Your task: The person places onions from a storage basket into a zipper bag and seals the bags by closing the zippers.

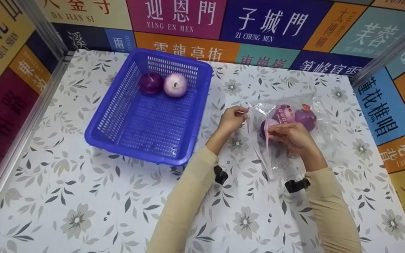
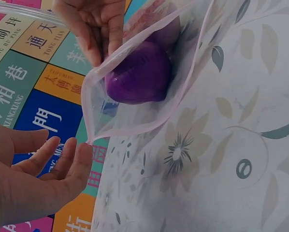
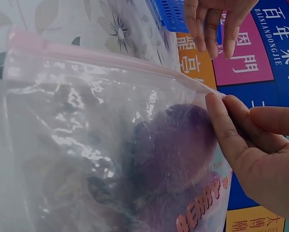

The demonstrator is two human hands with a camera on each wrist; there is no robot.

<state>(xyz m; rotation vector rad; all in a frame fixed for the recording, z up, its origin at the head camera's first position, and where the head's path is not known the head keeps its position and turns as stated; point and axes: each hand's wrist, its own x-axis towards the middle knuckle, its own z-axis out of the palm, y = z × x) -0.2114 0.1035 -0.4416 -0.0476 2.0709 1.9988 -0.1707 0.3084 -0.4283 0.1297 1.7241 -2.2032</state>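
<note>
A clear zip bag [image 1: 282, 162] with a pink-edged mouth lies on the right, holding several purple onions [image 1: 305, 121]. My right hand [image 1: 294, 137] pinches the upper rim of its mouth between thumb and fingers. The mouth gapes in the left wrist view, with a dark purple onion [image 2: 139, 75] just inside. Beside one corner of the mouth is my left hand [image 1: 231, 120], its fingers loosely bent and gripping nothing. Whether a fingertip brushes that corner I cannot tell. Red "BERRY" lettering [image 3: 197, 205] marks the bag in the right wrist view.
To the left stands a blue plastic basket [image 1: 142, 154] with perforated sides. Inside, at its far end, sit a dark purple onion [image 1: 151, 83] and a paler one [image 1: 175, 85]. Colourful panels with lettering [image 1: 265, 24] wall the flower-patterned table [image 1: 118, 211] at the back and sides.
</note>
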